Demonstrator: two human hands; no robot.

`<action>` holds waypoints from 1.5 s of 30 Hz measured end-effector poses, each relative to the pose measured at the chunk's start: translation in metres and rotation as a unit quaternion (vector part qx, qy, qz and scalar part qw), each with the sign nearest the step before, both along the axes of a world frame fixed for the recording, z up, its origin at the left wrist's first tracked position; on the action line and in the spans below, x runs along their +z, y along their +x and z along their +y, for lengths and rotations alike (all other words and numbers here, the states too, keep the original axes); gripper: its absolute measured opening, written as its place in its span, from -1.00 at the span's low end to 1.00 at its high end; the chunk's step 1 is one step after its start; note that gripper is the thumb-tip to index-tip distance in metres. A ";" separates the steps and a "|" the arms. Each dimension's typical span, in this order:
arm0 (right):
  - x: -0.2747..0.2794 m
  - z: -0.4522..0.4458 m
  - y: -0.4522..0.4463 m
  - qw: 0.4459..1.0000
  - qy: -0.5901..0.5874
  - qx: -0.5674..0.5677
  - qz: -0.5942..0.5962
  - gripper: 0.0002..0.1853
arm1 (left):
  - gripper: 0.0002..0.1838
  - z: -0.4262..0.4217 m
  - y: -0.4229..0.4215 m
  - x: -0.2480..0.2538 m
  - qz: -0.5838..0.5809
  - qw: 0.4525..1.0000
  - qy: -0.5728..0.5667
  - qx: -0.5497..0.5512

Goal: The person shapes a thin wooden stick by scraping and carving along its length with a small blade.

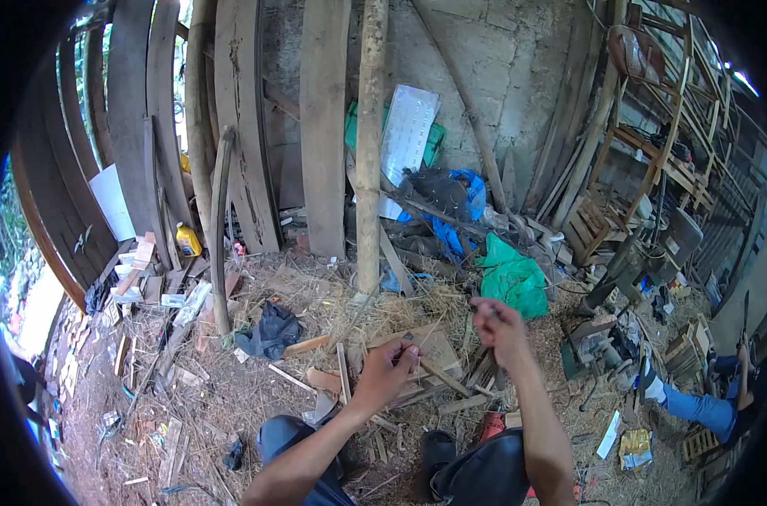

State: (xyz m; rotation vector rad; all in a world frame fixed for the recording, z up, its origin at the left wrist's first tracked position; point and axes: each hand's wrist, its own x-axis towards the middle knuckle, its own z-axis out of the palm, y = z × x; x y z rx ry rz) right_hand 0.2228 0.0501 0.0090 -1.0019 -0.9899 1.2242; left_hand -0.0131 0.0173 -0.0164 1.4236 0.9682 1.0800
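Note:
My left hand (386, 373) is raised in front of my knees, its thumb and fingers pinched together. A small dark bit shows at the fingertips, too small to name. Higher and to the right, my right hand (501, 334) is closed, with something small and dark at its fingers that I cannot make out. The two hands are apart. Below and between them, a flat wooden board (438, 350) and several wood strips lie on the straw-strewn ground. A dark shoe (438, 451) shows beside my knee.
A green plastic bag (514, 277) lies beyond my right hand, and a black plastic bag (270, 329) to the left. A wooden post (370, 169) stands ahead. A yellow bottle (188, 239) is at the left. Another person's jeans-clad leg (695, 405) stretches in from the right.

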 end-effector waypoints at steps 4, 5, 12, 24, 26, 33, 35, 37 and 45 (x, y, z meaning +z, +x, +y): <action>0.020 -0.024 -0.050 0.990 -0.028 0.133 -0.038 -0.84 | -0.77 -0.001 0.002 0.003 -0.008 1.000 -0.009 -0.014; 0.017 -0.022 -0.051 0.990 -0.029 0.133 -0.037 -0.84 | -0.77 -0.002 0.003 0.005 -0.006 1.000 -0.009 -0.014; 0.008 -0.008 -0.042 0.987 -0.045 0.153 -0.006 -0.84 | -0.79 -0.001 0.012 0.016 0.021 0.999 0.035 0.010; 0.004 -0.002 -0.003 1.000 0.004 0.018 -0.004 -0.80 | -0.82 -0.003 0.001 0.013 -0.029 1.000 0.002 0.006; 0.013 -0.018 -0.033 0.998 -0.001 0.065 -0.019 -0.81 | -0.82 0.001 0.000 0.006 -0.046 0.999 -0.010 -0.002; 0.008 -0.014 -0.053 0.990 0.018 0.132 -0.047 -0.77 | -0.80 -0.002 0.002 0.009 -0.018 0.999 0.022 -0.020; 0.009 -0.013 -0.049 0.995 0.025 0.087 -0.041 -0.78 | -0.81 -0.002 0.002 0.011 0.010 0.999 0.022 -0.026; 0.008 -0.014 -0.047 0.994 0.015 0.102 -0.042 -0.78 | -0.81 -0.002 0.002 0.008 0.029 0.999 0.039 -0.007; 0.004 -0.012 -0.049 0.987 -0.036 0.150 -0.046 -0.78 | -0.87 -0.008 0.014 0.020 0.121 0.972 0.167 0.110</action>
